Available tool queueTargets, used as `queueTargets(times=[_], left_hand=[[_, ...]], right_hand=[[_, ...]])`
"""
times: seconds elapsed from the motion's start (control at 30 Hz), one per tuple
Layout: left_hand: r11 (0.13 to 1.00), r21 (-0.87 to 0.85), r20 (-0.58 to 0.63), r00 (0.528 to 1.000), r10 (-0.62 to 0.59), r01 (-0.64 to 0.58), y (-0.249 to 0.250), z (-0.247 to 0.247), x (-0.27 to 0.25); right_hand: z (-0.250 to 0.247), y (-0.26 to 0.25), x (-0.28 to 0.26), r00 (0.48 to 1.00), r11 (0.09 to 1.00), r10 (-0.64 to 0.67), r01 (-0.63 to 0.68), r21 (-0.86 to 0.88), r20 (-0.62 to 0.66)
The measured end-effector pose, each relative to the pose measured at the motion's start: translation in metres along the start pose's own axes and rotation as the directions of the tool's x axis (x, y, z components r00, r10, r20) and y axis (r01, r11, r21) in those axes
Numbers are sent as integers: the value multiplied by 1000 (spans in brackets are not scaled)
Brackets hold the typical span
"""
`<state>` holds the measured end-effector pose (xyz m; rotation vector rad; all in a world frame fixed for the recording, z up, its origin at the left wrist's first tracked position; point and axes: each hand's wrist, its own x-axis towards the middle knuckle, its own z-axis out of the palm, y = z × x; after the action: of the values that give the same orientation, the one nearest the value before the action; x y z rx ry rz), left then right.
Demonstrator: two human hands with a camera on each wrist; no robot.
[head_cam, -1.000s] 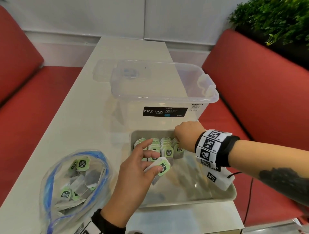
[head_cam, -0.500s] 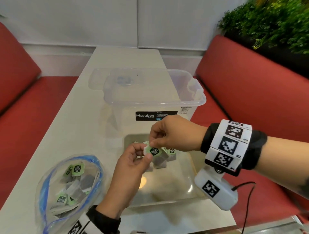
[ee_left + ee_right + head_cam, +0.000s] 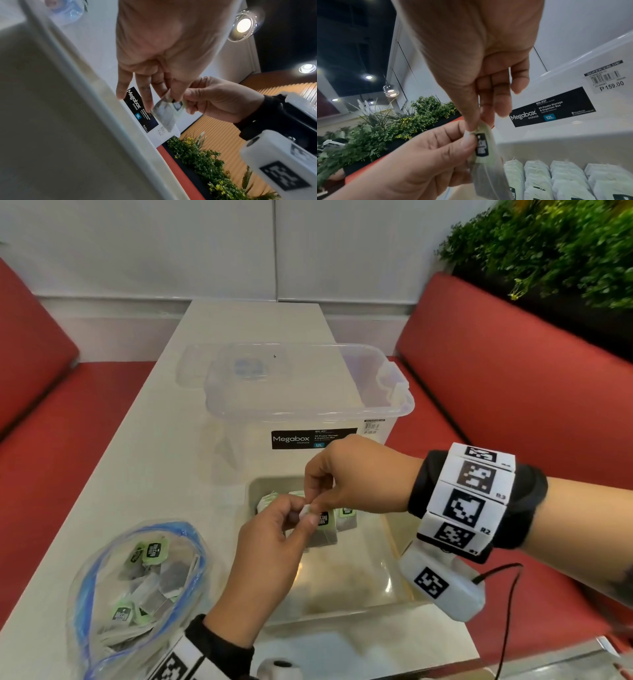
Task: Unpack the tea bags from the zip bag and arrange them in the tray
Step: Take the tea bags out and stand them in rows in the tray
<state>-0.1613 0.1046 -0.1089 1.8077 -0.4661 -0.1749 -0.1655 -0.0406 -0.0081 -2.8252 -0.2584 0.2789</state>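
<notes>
Above the tray (image 3: pixel 404 587), both hands meet on one tea bag (image 3: pixel 323 530): the left hand (image 3: pixel 270 559) pinches its upper edge between thumb and fingertips, and the right hand (image 3: pixel 356 474) pinches the same top from the other side, so the bag hangs down between them. Rows of tea bags (image 3: pixel 565 175) stand at the tray's far end. Left of the tray lies the zip bag (image 3: pixel 137 587), holding more, and behind it stands a clear storage box (image 3: pixel 308 405).
</notes>
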Motion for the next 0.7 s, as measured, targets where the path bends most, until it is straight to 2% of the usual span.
queueTargets(times=[0.1, 0.23, 0.43, 0.7], left_hand=[[1000, 6, -41, 999, -14, 14, 2, 2, -1], [998, 69, 14, 1000, -11, 10, -3, -1, 0], [979, 190, 1, 998, 70, -69, -15, -11, -6], [959, 255, -22, 990, 136, -126, -21, -15, -10]], right_hand=[[0, 4, 1, 1000, 999, 10, -9, -48, 18], [2, 13, 4, 995, 993, 60, -52, -109, 75], [18, 41, 18, 962, 917, 231, -165, -363, 145], [50, 59, 40, 926, 865, 314, -188, -466, 208]])
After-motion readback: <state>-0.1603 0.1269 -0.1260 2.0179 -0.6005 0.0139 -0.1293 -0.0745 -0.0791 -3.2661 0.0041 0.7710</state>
